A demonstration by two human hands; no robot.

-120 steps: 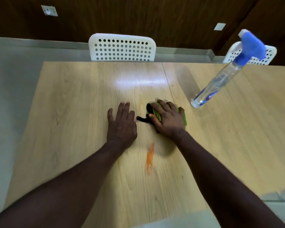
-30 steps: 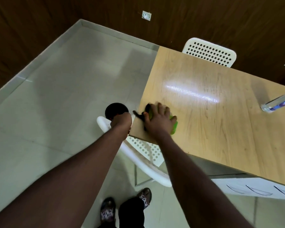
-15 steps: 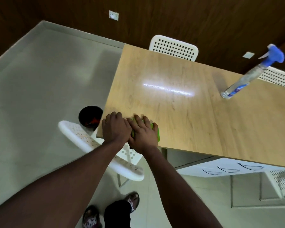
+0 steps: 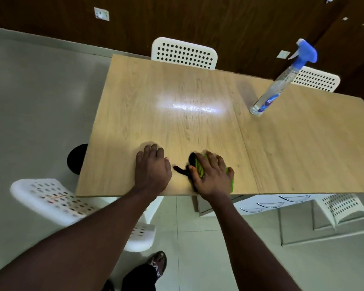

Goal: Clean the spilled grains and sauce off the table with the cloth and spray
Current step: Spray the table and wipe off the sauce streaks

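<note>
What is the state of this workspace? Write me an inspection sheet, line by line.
Surface: light wood-grain table, glare patch mid-top; no sauce or grains seen.
Job's things: green and black cloth near the front edge, under the right hand; clear spray bottle with blue trigger head upright at far right.
Clutter: nothing seen.
Hands: left hand rests palm down on the table beside the cloth; right hand presses flat on the cloth.
Cables: nothing seen.
Surroundings: white perforated chair at the far side; blurred white chair at near left; dark round container on the grey floor, partly hidden by the table; white drawer unit beneath.
</note>
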